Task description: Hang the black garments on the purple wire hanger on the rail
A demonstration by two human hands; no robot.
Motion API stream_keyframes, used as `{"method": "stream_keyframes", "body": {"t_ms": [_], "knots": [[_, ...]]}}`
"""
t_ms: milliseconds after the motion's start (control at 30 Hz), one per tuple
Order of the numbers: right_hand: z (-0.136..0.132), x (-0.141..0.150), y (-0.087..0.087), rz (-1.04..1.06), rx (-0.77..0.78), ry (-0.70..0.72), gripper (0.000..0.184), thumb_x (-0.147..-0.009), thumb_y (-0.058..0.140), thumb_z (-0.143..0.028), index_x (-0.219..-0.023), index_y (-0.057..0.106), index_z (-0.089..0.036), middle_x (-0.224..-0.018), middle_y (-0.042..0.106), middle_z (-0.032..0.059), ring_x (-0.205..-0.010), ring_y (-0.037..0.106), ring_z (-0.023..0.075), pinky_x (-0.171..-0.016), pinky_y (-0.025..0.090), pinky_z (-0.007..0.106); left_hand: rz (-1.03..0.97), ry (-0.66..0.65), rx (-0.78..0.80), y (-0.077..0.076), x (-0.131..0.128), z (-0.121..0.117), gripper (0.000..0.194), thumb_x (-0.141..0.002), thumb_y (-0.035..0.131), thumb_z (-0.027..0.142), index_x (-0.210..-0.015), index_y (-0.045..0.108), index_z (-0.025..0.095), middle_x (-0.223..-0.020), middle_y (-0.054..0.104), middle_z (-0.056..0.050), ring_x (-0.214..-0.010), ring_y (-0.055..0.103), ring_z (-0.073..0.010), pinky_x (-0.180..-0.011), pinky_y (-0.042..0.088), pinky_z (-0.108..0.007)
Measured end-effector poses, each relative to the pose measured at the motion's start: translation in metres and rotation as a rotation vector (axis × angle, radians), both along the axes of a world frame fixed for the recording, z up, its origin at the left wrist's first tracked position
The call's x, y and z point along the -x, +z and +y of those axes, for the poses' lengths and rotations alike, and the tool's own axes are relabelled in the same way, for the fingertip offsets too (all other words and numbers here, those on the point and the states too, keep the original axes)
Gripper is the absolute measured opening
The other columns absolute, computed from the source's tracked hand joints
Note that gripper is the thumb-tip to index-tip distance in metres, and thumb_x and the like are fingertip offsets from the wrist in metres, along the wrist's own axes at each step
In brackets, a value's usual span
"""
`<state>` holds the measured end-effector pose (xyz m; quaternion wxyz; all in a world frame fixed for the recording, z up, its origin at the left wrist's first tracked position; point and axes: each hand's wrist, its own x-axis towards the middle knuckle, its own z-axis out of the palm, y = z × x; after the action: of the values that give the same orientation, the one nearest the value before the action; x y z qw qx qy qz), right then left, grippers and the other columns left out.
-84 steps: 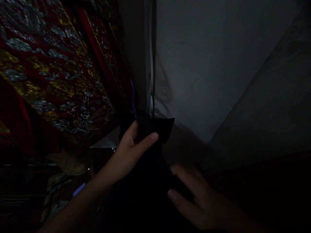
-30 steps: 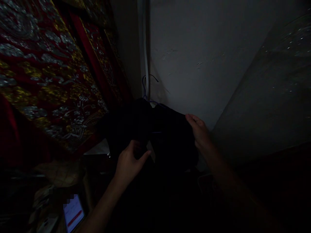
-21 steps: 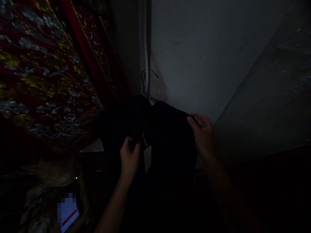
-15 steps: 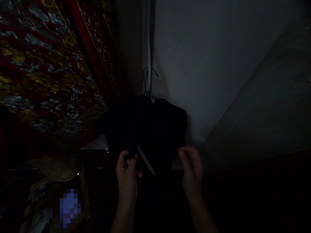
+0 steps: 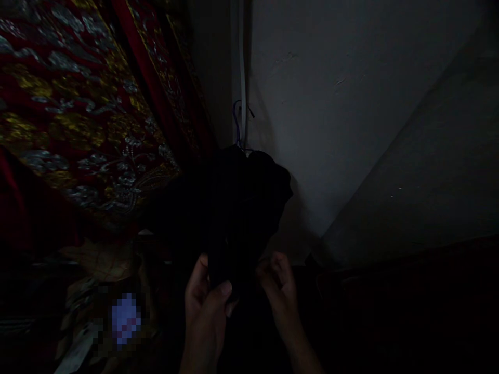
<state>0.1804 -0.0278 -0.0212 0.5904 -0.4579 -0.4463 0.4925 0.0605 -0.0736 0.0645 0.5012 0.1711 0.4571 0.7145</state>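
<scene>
A black garment (image 5: 249,202) hangs from a thin dark hanger (image 5: 236,122) against the wall, its details lost in the dimness. My left hand (image 5: 206,304) grips the front of the cloth low down, thumb over a fold and fingers behind. To the right, my right hand (image 5: 281,288) is closed with curled fingers at the garment's lower right edge, which is drawn in toward it. The fingertips of that hand are hard to make out in the dark.
A pale cable or pipe (image 5: 243,67) runs down the wall (image 5: 331,93) behind the hanger. Red cloth with gold and silver patterns (image 5: 78,104) fills the upper left. At lower left lie bags or bundles (image 5: 105,259) beside a blurred-out bluish patch (image 5: 126,318).
My right hand has moved left and down, closer to my left hand, and the garment's right side is pulled inward. The pale strip on the cloth is out of sight.
</scene>
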Motion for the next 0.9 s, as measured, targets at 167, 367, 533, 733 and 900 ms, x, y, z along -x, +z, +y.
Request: {"method": "stream_keyframes", "body": {"t_ms": [167,367,533,733,900], "knots": [[-0.013,0.004,-0.003,-0.043,0.085,0.277,0.038,-0.089,0.063,-0.061,-0.085,0.065,-0.024,-0.077,0.063,0.0017,-0.073,0.059,0.0191,-0.067,0.049,0.028,-0.01,-0.119,0.003,-0.003,-0.004,0.003,0.041,-0.055,0.087,0.03,-0.089,0.065,0.024,-0.075,0.066,0.002,-0.06,0.061,-0.0133,-0.043,0.042,-0.017],[-0.01,0.009,0.007,-0.048,-0.004,0.269,0.036,-0.091,0.064,-0.057,-0.085,0.065,-0.021,-0.08,0.062,0.0024,-0.075,0.06,0.0175,-0.069,0.049,0.026,-0.036,-0.178,0.0,-0.005,-0.004,0.004,0.042,-0.053,0.088,0.029,-0.09,0.067,0.025,-0.071,0.062,0.002,-0.056,0.056,-0.0114,-0.042,0.039,-0.017],[-0.013,0.011,0.011,0.012,0.002,0.218,0.032,-0.089,0.066,-0.054,-0.089,0.063,-0.022,-0.081,0.064,0.0022,-0.076,0.062,0.018,-0.07,0.051,0.027,-0.083,-0.2,0.037,-0.008,-0.01,0.001,0.054,-0.051,0.086,0.026,-0.103,0.069,0.026,-0.086,0.07,-0.001,-0.07,0.066,-0.0172,-0.051,0.049,-0.022],[-0.01,-0.001,0.015,0.034,0.019,0.194,0.036,-0.084,0.067,-0.052,-0.068,0.064,-0.02,-0.063,0.059,0.0007,-0.058,0.053,0.0149,-0.056,0.043,0.025,0.014,-0.178,-0.058,-0.033,-0.008,0.012,0.051,-0.062,0.088,0.037,-0.108,0.07,0.024,-0.091,0.071,-0.002,-0.072,0.066,-0.0169,-0.051,0.047,-0.021],[-0.003,-0.009,0.01,0.063,0.139,0.17,0.031,-0.079,0.071,-0.046,-0.065,0.071,-0.018,-0.055,0.061,0.0021,-0.05,0.048,0.0125,-0.05,0.035,0.025,0.36,-0.225,-0.173,-0.077,0.009,0.027,0.035,-0.089,0.065,0.05,-0.108,0.068,0.021,-0.106,0.071,-0.007,-0.103,0.067,-0.0236,-0.09,0.053,-0.032]]}}
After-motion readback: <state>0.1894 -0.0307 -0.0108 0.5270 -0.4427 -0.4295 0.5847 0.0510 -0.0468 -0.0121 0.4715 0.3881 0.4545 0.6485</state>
